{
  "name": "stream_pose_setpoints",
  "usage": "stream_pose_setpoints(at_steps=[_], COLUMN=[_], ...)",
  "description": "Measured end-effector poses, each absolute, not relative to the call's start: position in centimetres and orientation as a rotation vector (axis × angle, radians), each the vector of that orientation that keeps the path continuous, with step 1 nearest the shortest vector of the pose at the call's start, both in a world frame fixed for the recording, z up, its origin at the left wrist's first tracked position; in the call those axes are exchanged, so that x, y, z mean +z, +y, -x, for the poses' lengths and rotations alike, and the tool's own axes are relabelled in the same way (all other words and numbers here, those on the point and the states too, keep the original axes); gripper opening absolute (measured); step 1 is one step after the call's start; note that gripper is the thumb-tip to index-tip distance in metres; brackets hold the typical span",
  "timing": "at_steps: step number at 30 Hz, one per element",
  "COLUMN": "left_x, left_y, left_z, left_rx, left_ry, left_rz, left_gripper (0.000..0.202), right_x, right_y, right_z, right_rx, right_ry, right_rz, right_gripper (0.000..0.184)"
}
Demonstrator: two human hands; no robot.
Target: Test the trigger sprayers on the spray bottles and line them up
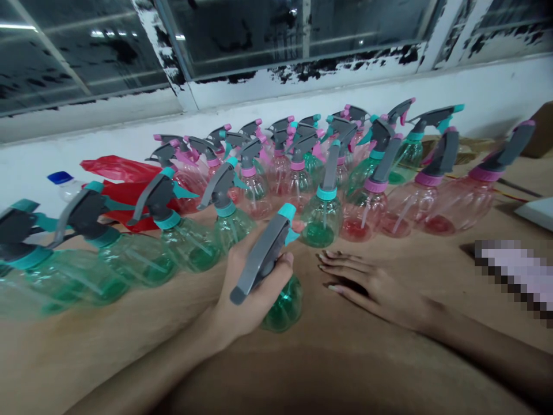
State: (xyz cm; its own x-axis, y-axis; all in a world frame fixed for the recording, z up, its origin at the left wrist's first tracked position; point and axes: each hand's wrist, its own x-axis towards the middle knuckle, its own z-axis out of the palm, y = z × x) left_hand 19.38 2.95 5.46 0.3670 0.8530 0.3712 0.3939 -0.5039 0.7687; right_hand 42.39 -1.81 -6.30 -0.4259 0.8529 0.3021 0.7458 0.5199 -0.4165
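My left hand [254, 288] is closed round the neck of a green spray bottle [285, 305] with a grey head and a teal nozzle. The bottle stands at the near middle of the table, and my fingers partly hide it. To its right, my right hand [367, 282] lies palm down with the fingers stretched out and nothing in them. Just beyond those fingertips stand another green spray bottle [322, 222] with a teal collar and a pink spray bottle [363, 213]. A row of green spray bottles [190, 242] runs off to the left.
Many more pink and green spray bottles [298, 178] crowd the back of the wooden table [345, 369] before a white wall with windows. Red plastic [125, 173] and a blue-capped bottle [63, 181] lie back left. A blurred-out pinkish item [514, 265] is at right.
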Motion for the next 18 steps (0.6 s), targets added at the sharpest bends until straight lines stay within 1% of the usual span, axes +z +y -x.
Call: stream_pose_setpoints(at_steps=[5, 18], left_x=[5.40, 5.47], left_y=[2.91, 3.00], left_z=[-19.27, -19.23], left_rx=[0.988, 0.993], left_ry=[1.057, 1.063], left_rz=[-2.102, -2.128], left_gripper=[0.005, 0.004], right_x=[-6.00, -5.64], right_y=[-1.91, -2.08], right_z=[-42.31, -42.16], right_rx=[0.312, 0.300], right_ry=[-2.294, -2.289], right_rz=[1.328, 1.360], right_gripper=[0.036, 0.037])
